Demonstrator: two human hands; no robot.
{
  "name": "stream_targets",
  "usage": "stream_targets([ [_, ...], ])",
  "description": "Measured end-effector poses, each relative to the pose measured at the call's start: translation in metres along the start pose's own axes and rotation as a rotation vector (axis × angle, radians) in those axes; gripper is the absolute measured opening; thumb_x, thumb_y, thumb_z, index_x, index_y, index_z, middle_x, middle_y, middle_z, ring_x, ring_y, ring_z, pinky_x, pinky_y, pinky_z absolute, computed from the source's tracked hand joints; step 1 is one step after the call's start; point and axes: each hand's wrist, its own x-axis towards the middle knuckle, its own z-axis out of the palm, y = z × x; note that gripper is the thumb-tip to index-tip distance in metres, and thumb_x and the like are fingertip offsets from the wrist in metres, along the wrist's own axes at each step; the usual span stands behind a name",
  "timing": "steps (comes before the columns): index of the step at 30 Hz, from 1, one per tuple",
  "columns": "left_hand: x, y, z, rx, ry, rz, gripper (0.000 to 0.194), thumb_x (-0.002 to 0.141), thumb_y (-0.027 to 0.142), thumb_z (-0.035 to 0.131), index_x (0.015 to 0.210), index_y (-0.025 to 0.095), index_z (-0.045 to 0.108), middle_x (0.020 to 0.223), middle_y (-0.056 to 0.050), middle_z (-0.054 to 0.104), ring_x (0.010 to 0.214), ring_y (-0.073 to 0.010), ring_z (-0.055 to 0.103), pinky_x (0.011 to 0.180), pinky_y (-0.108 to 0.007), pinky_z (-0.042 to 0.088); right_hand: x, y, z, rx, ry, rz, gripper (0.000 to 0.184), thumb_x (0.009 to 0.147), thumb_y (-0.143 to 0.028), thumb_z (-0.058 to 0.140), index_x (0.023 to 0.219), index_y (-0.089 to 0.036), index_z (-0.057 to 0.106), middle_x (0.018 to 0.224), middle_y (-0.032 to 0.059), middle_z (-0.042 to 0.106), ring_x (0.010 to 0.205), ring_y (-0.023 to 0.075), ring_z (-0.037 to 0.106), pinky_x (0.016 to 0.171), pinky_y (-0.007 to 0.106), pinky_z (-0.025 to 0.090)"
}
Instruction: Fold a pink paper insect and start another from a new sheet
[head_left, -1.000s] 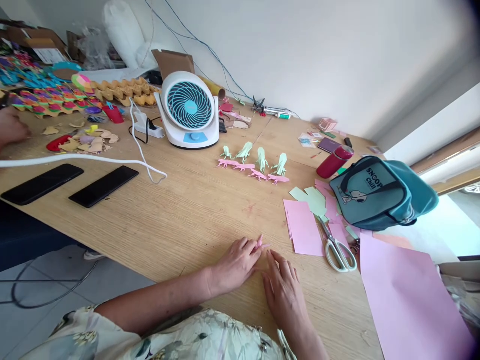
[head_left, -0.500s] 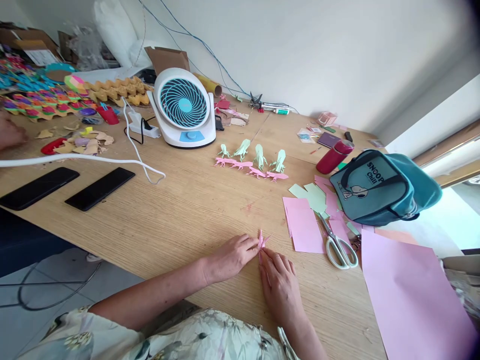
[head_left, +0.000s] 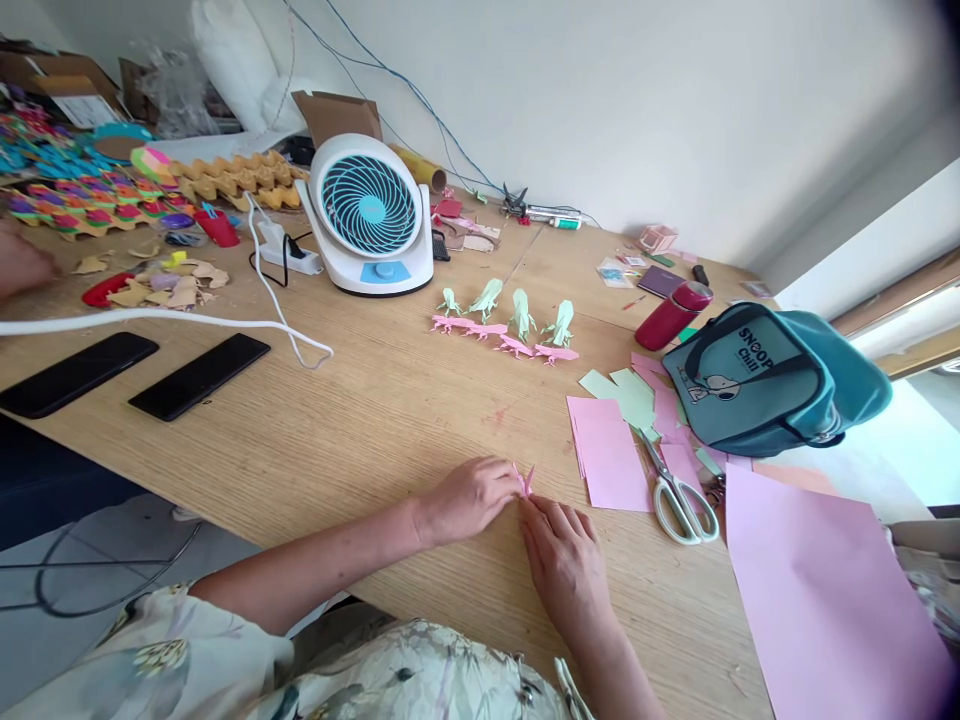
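Between my fingertips is a small folded pink paper figure (head_left: 527, 481), with thin points sticking up; most of it is hidden by the fingers. My left hand (head_left: 469, 498) pinches it from the left. From the right and nearer to me, my right hand (head_left: 566, 560) is closed on its lower part. Beyond the hands, pink folded paper insects (head_left: 516, 346) stand in a row in front of light green folded paper insects (head_left: 521, 314). To the right lie pink paper sheets (head_left: 611, 455) and scissors (head_left: 679, 495) with white handles.
A white fan (head_left: 371, 215) stands at the back, with two black phones (head_left: 199, 377) and a white cable (head_left: 281, 318) to its left. At right are a red bottle (head_left: 673, 314), a teal bag (head_left: 757, 380) and a large pink sheet (head_left: 817, 590). Another person's hand (head_left: 22, 262) shows at far left.
My left hand has shifted slightly up and to the right over the pink figure, covering more of it. My right hand has stayed nearly in place. The view has moved a little.
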Motion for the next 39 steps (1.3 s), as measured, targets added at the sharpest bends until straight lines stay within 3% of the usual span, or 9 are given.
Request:
stream_targets([
  [5,0.020,-0.015,-0.004,0.074,0.001,-0.047,0.018,0.090,0.017,0.059,0.108,0.016,0.066,0.111,-0.009,0.063,0.106,-0.0218,0.055,0.097,-0.037,0.044,-0.003,0.001,0.003,-0.038,-0.014,-0.026,0.035,0.096,-0.013,0.046,0.130,-0.016,0.056,0.113,0.0115,0.065,0.096,0.0222,0.057,0.083,0.036,0.043],
  [9,0.040,-0.028,-0.007,0.043,-0.135,-0.084,0.008,0.084,0.022,0.069,0.083,0.014,0.069,0.094,-0.006,0.064,0.094,-0.0195,0.059,0.090,-0.032,0.045,-0.004,0.004,0.004,-0.037,-0.035,-0.030,0.034,0.095,-0.013,0.048,0.128,-0.015,0.057,0.113,0.0115,0.065,0.097,0.0225,0.056,0.083,0.036,0.043],
  [13,0.061,-0.034,-0.019,-0.114,-0.323,-0.102,0.005,0.077,0.017,0.075,0.075,0.014,0.071,0.084,-0.002,0.066,0.078,-0.0137,0.062,0.071,-0.021,0.044,-0.004,0.006,0.005,-0.029,-0.047,-0.039,0.035,0.096,-0.013,0.046,0.129,-0.015,0.056,0.116,0.0123,0.063,0.096,0.0227,0.055,0.082,0.036,0.043],
  [18,0.076,-0.032,-0.026,-0.207,-0.520,-0.159,0.008,0.075,0.013,0.072,0.078,0.019,0.076,0.076,0.002,0.071,0.069,-0.0114,0.062,0.058,-0.019,0.038,-0.005,0.008,0.008,0.006,-0.040,-0.057,0.037,0.095,-0.012,0.047,0.130,-0.015,0.055,0.120,0.0122,0.062,0.095,0.0241,0.053,0.080,0.038,0.042],
  [34,0.079,-0.021,-0.022,-0.049,-0.516,-0.225,0.009,0.072,0.015,0.070,0.073,0.022,0.076,0.073,0.002,0.074,0.067,-0.0123,0.064,0.059,-0.021,0.038,-0.003,0.012,0.003,0.114,-0.010,-0.078,0.042,0.096,-0.011,0.046,0.136,-0.019,0.051,0.116,0.0103,0.064,0.091,0.0242,0.055,0.077,0.038,0.040],
  [39,0.069,-0.018,-0.018,0.024,-0.408,-0.183,0.008,0.077,0.016,0.070,0.074,0.021,0.074,0.078,0.000,0.074,0.081,-0.0162,0.066,0.076,-0.025,0.045,-0.002,0.011,0.005,0.094,-0.018,-0.058,0.043,0.095,-0.011,0.047,0.137,-0.019,0.050,0.113,0.0108,0.064,0.090,0.0240,0.055,0.076,0.038,0.041],
])
